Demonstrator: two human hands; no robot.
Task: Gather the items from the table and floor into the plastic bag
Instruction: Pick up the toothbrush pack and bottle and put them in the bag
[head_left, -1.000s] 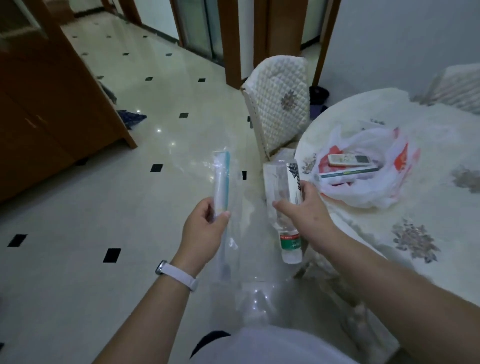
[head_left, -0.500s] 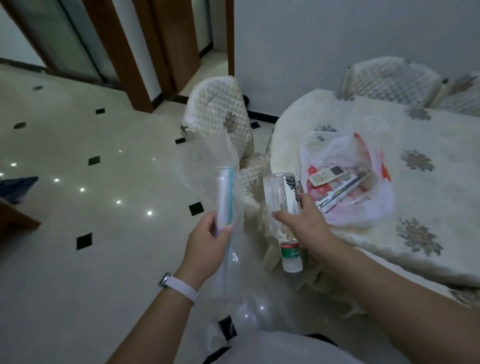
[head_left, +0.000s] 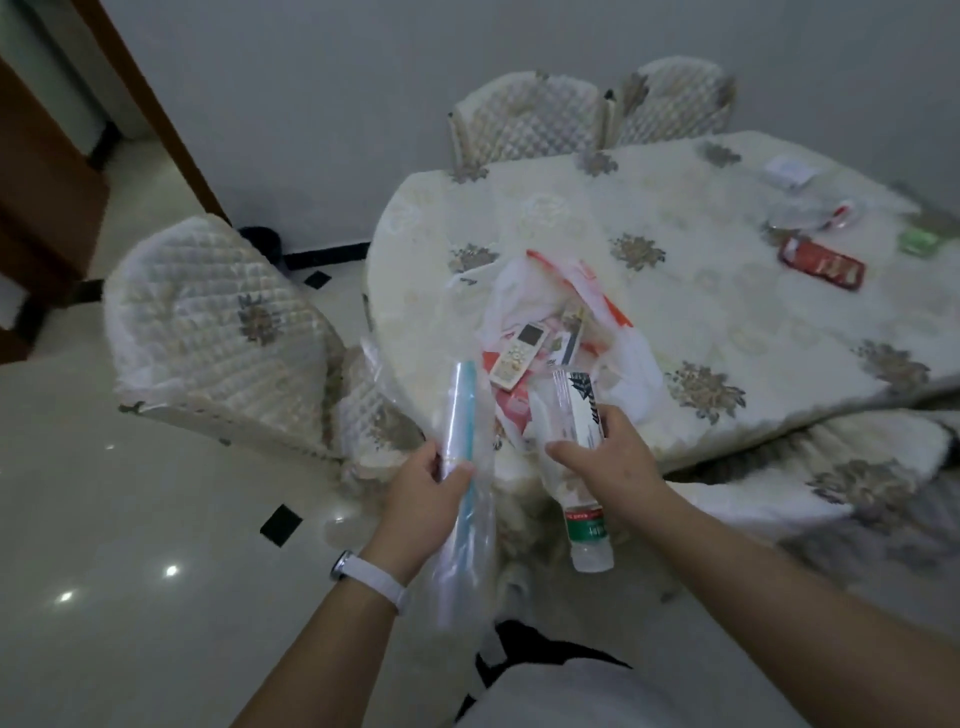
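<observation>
Grip unchanged on both sides versus half a second ago; the view is what has swung, right and down. Left hand (head_left: 431, 480) pinches a clear plastic sleeve with a teal strip (head_left: 464, 405) between thumb and curled fingers. The sleeve is near upright, its lower end hanging past the white wristband (head_left: 370, 576). Right hand (head_left: 608, 467) has fingers wrapped round a clear plastic bottle with a red-and-green label (head_left: 587, 525), held cap-down. A white strip with black print (head_left: 586, 410) is pressed against the bottle; can't tell what that strip is.

Both hands now sit closer to the white-and-red plastic bag (head_left: 511, 296). The bottle's upper end overlaps the bag's near side, where before there was a gap. Bag lies open at the near left edge of the tabletop (head_left: 727, 312), cream floral cloth, with a white remote control (head_left: 519, 353) inside.

Far right corner of the tabletop has come into view: flat red packet (head_left: 821, 266), green item (head_left: 919, 241), clear container with red on it (head_left: 815, 214), small white box (head_left: 789, 171). All are well apart from the bag.

Quilted chair (head_left: 218, 322) is now left of the table; two more quilted chairs (head_left: 524, 124) stand at the far edge. Glossy tiled floor (head_left: 130, 493) takes less of the view.
</observation>
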